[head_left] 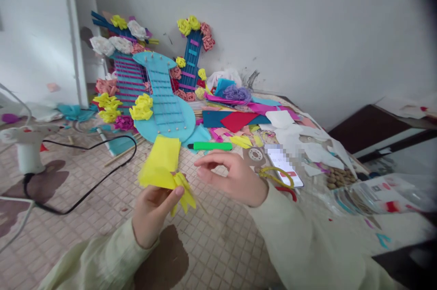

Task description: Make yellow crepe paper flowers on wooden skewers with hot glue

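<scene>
My left hand [152, 211] pinches a strip of yellow paper [164, 155], which looks like crepe paper. The strip's broad part stands up above the fingers, and a gathered part with pointed, petal-like ends hangs below the thumb. Just to the right, my right hand [235, 176] hovers with curved fingers apart and nothing visible in them. A green marker [211, 146] lies behind it on the tiled-pattern table [218, 244]. Beyond the yellow paper, a light blue guitar-shaped piece [167, 108] with strings leans among paper flowers [141, 107].
At left is a white glue gun [29, 149] with a black cable [92, 190] looping across the table. On the right lie a phone [285, 167], a yellow loop [276, 176], a roll of tape [255, 155] and paper scraps [317, 153]. Dark blue stringed pieces [191, 60] stand against the wall.
</scene>
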Tool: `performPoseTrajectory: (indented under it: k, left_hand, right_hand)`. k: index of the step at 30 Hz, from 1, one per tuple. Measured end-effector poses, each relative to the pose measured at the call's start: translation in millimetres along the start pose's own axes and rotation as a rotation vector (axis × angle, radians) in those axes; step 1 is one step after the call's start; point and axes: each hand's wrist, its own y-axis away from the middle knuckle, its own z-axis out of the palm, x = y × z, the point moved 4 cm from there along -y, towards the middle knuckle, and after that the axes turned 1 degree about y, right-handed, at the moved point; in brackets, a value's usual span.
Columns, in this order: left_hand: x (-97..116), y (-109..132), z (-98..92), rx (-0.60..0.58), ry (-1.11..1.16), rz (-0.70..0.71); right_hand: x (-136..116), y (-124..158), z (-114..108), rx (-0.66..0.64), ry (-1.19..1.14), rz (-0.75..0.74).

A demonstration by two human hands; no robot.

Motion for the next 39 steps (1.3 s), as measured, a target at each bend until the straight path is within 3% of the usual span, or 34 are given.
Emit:
performPoseTrajectory:
  k: [5,8,15,20,24,26,30,33,39]
  left_hand:
    - [8,1,5.2,-0.039,0.011,0.023]
    - [8,0,4.4,-0.032,0.017,0.028]
    - [9,1,2.7,-0.015,0.06,0.036]
    - [6,0,0.3,0.006,0.078,0.022]
    - [0,-4,-6.9,0.056,0.091,0.015]
    - [-4,-6,-11.0,0.095,0.099,0.011]
    - [-8,-8,-14.5,0.146,0.129,-0.002]
    - [-7,-9,-12.3,0.168,0.166,-0.012]
    - [-3,-9,-6.6,0.199,0.224,-0.035]
  right_hand:
    - [-1,-28,18,-0.281,-0.19,0.144]
    - [2,-38,30,-0.372,-0.333,0.228]
    - [5,-45,36,-0.241,-0.544,0.409]
    - [6,-49,6,0.079,-0.508,0.3]
    - [15,-31,-16,0.264,-0.259,0.221]
    - [19,-14,-11,0.231,-0.12,0.206]
    - [19,19,27,-0.027,-0.018,0.095]
    - [22,31,43,-0.013,0.023,0.124]
    - [33,35,46,0.056,-0.02,0.188]
